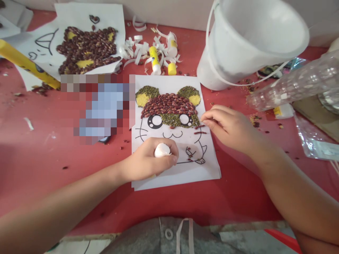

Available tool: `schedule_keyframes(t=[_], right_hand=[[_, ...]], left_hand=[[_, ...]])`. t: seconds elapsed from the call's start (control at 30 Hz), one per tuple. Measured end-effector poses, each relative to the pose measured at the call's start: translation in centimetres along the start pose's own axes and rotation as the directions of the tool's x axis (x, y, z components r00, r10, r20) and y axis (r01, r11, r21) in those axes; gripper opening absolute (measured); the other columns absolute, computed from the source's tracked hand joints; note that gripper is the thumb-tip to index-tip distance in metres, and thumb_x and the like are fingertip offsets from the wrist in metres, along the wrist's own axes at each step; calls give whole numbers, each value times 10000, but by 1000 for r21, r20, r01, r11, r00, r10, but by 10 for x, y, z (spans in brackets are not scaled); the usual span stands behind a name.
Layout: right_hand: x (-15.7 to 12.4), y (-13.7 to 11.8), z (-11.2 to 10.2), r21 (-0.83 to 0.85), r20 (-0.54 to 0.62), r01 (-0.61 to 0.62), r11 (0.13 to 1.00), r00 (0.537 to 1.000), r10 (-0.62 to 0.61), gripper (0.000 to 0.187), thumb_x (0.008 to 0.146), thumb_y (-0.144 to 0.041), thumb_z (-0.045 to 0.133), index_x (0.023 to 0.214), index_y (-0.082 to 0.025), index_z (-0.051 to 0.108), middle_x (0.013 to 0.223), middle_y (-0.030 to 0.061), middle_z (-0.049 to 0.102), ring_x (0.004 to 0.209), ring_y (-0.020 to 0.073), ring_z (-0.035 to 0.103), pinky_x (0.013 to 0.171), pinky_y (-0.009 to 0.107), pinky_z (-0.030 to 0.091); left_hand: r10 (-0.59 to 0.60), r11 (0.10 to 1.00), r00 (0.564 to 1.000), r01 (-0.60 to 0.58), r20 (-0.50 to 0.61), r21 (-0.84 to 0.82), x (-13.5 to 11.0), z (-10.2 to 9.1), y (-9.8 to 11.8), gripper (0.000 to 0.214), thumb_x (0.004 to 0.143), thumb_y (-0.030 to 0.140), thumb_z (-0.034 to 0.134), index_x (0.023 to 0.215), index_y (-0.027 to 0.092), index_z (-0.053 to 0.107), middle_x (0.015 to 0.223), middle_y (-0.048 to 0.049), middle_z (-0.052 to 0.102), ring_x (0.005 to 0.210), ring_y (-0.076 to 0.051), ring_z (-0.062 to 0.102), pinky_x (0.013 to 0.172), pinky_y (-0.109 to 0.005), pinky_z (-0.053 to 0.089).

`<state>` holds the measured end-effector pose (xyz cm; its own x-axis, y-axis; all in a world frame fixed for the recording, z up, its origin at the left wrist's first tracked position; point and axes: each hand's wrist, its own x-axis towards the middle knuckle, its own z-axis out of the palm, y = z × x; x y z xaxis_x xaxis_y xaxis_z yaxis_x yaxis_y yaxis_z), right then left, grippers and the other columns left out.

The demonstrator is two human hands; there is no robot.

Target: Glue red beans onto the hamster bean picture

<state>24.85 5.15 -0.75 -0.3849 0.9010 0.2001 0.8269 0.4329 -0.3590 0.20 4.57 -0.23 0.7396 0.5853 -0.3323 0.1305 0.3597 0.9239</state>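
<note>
So there's a paper sheet [174, 178] with a cartoon hamster drawn on it, lying flat in the middle of the red tabletop [39, 155], near edge closest to the person. The top of the hamster's head is covered in red beans [169, 104], with green beans [172, 120] in a band between the eyes and on both ears, plus yellow patches in the ears. The face below the eyes and the body are just bare outline.

The left hand [155, 160] rests on the lower part of the sheet, closed in a fist around a small white rounded thing [162, 150]. Can't tell what it is, only its top pokes out. The right hand [229, 127] comes in from the right with its fingertips [205, 121] pinched together right at the right edge of the hamster's head, touching the paper next to a few loose red beans. Whether there's a bean in the pinch, I can't tell.

Further back: a white bucket [238, 46] tipped on its side at far right, a clear plastic bottle [291, 84] lying to its right, and a glue stick [155, 60] among curled paper strips [137, 49] just beyond the sheet. Far left is a second picture [84, 49] packed with brown beans. Stray beans are scattered over the tabletop.
</note>
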Motion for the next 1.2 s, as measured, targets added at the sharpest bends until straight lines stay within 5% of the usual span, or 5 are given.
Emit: schedule_keyframes(t=[0.5, 0.77, 0.9, 1.0, 1.2], right_hand=[[-2, -1, 5, 151, -116, -54, 987, 991, 72, 109, 854, -172, 510, 912, -218, 591, 805, 29, 573, 724, 154, 556, 653, 289, 443], [0, -21, 2, 336, -162, -139, 932, 966, 203, 85, 838, -170, 538, 764, -211, 544, 743, 6, 606, 672, 136, 572, 589, 261, 443], [2, -39, 3, 397, -127, 1, 918, 990, 54, 147, 889, -150, 458, 870, -214, 589, 796, 13, 631, 713, 129, 596, 629, 259, 467], [5, -48, 4, 389, -120, 54, 920, 993, -7, 89, 871, -149, 500, 850, -207, 564, 790, 11, 611, 716, 125, 578, 631, 252, 459], [12, -55, 5, 353, -82, 54, 934, 996, -26, 153, 853, -142, 550, 724, -206, 501, 692, -24, 600, 633, 97, 544, 557, 213, 412]], left_hand=[[-29, 999, 999, 28, -27, -14, 1, -1, -2, 105, 725, 233, 566, 653, 166, 530, 440, 66, 448, 363, -57, 405, 348, -165, 338], [-139, 889, 986, 86, -87, -451, 9, 2, 0, 76, 613, 133, 557, 650, 131, 623, 505, 35, 554, 394, -53, 459, 342, -148, 347], [-173, 747, 983, 90, -61, -658, 11, 2, 1, 293, 592, 142, 550, 850, 95, 681, 758, -64, 710, 732, -149, 668, 674, -227, 550], [-177, 642, 984, 91, -32, -761, 12, 1, 1, 365, 609, 140, 523, 936, 79, 675, 900, -103, 728, 931, -178, 663, 892, -262, 503], [-146, 553, 988, 44, -45, -832, 12, 1, -2, 384, 615, 181, 500, 933, 73, 686, 916, -125, 732, 1007, -227, 643, 1022, -348, 416]])
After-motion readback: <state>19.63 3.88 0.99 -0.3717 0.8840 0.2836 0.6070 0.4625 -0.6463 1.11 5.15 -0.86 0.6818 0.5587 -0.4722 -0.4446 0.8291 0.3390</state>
